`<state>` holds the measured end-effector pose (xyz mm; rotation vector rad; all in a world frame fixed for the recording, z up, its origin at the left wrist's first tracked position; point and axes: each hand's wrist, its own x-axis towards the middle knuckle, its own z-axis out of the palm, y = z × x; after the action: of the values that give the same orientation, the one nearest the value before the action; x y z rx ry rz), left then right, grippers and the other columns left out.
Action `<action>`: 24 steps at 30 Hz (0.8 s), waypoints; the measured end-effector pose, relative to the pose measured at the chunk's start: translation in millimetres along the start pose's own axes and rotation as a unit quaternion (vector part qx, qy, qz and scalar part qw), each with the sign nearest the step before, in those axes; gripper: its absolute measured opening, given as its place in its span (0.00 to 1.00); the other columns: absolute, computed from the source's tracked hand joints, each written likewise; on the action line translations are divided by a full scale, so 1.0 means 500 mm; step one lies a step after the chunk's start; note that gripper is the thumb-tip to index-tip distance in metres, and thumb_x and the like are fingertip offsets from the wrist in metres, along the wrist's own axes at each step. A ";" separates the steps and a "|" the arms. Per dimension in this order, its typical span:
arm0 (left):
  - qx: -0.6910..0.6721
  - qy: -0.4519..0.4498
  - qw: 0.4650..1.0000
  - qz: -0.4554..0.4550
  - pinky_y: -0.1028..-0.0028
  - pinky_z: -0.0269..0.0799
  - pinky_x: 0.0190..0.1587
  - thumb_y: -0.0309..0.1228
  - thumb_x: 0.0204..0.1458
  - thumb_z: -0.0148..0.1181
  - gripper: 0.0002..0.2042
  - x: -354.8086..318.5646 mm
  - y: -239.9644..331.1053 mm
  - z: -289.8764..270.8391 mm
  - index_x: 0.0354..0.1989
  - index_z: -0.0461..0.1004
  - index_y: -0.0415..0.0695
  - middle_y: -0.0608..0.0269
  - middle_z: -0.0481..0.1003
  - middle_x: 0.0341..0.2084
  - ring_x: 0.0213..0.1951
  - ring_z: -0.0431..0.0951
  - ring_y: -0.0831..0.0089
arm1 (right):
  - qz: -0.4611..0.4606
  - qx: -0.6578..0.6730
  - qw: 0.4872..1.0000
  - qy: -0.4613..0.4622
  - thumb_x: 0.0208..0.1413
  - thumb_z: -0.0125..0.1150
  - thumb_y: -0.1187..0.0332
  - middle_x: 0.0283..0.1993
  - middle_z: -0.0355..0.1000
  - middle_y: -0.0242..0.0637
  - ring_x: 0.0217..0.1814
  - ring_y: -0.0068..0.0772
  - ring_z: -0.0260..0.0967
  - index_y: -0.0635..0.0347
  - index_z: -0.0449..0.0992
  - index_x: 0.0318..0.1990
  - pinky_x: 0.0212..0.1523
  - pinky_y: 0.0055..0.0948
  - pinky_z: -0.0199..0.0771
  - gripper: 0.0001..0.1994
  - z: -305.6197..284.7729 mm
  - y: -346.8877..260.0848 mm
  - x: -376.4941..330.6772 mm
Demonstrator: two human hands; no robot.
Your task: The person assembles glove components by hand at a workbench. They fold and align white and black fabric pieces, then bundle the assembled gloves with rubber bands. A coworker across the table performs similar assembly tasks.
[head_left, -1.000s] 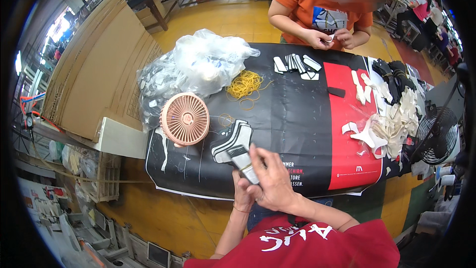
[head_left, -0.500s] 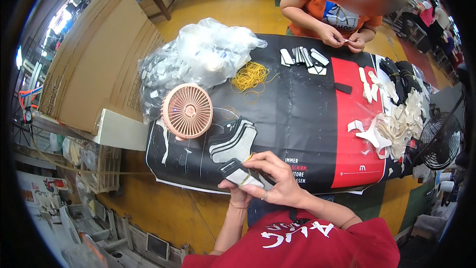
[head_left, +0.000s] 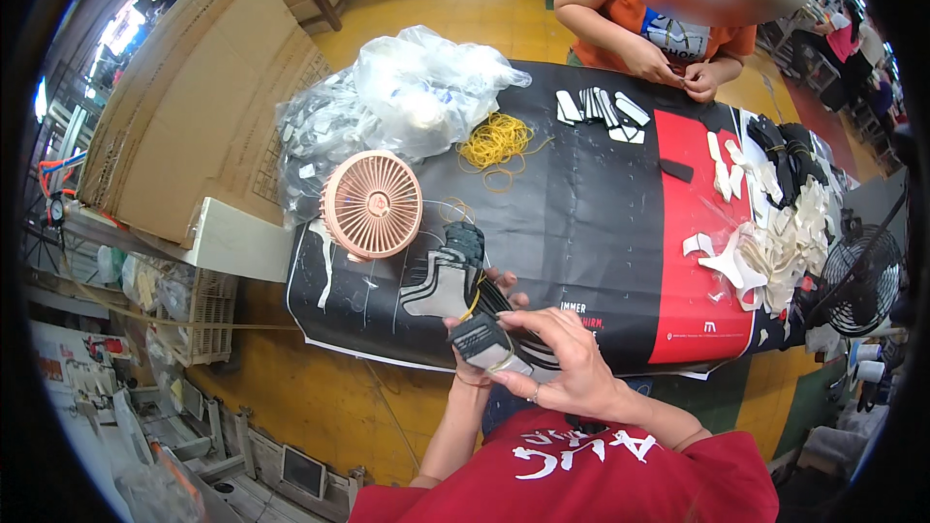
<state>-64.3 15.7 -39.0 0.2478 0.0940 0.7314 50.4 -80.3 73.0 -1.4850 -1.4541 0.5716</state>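
Just over the table's near edge, both my hands are closed around a bundle of black and grey cut pieces [head_left: 478, 337]. My left hand [head_left: 469, 368] grips it from the left and below, and its fingertips show beyond the far side. My right hand [head_left: 577, 366] holds the right side, with thumb and fingers on the pieces. A yellow rubber band [head_left: 476, 298] runs across the bundle; a second thin band crosses its near end. Right behind lies a fanned stack of grey pieces with black edges [head_left: 434, 287], partly covered by the bundle.
A pink fan [head_left: 372, 205] stands left of the stack. Beyond are clear plastic bags [head_left: 407, 87] and loose yellow rubber bands [head_left: 496, 141]. Across the table a person in orange [head_left: 605, 34] handles something small. White strips [head_left: 603, 108] and cream pieces [head_left: 790, 232] lie to the right.
The held bundle has tilted and shows more black layers. The yellow band across it has come into sight. My left fingertips now show on its far side, and my right hand has shifted slightly right.
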 end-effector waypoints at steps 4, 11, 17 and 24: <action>-0.026 -0.023 0.999 -0.031 0.47 0.65 0.65 0.52 0.41 0.67 0.44 0.008 0.016 0.035 0.65 0.60 0.40 0.46 0.60 0.64 0.67 0.61 0.45 | 0.104 0.244 0.962 0.073 0.46 0.76 0.67 0.46 0.77 0.35 0.48 0.29 0.73 0.62 0.73 0.55 0.49 0.29 0.69 0.28 -0.029 -0.006 0.011; 0.069 -0.027 0.994 -0.084 0.47 0.57 0.69 0.56 0.36 0.66 0.55 0.013 0.005 0.071 0.72 0.51 0.37 0.40 0.47 0.72 0.70 0.58 0.51 | 0.098 0.036 0.989 0.106 0.42 0.79 0.65 0.42 0.74 0.35 0.40 0.25 0.75 0.62 0.75 0.51 0.34 0.25 0.76 0.27 -0.044 0.000 0.043; 0.025 -0.015 0.998 -0.064 0.55 0.70 0.61 0.56 0.42 0.66 0.44 -0.036 0.002 0.037 0.65 0.63 0.39 0.46 0.67 0.60 0.57 0.73 0.54 | 0.000 -0.177 0.969 0.174 0.37 0.80 0.52 0.36 0.76 0.33 0.39 0.37 0.72 0.59 0.81 0.44 0.43 0.33 0.64 0.28 0.012 0.018 0.029; 0.047 0.076 0.995 -0.054 0.58 0.77 0.54 0.48 0.38 0.68 0.42 -0.066 0.009 -0.010 0.64 0.63 0.43 0.50 0.73 0.52 0.48 0.78 0.54 | -0.019 -0.136 0.990 0.022 0.45 0.72 0.46 0.54 0.71 0.38 0.57 0.41 0.65 0.52 0.80 0.51 0.56 0.37 0.62 0.28 -0.015 0.028 0.056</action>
<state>-92.5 -2.2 -42.7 0.2752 0.2843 0.6386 69.1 -53.9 72.3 -1.6649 -1.5704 0.3236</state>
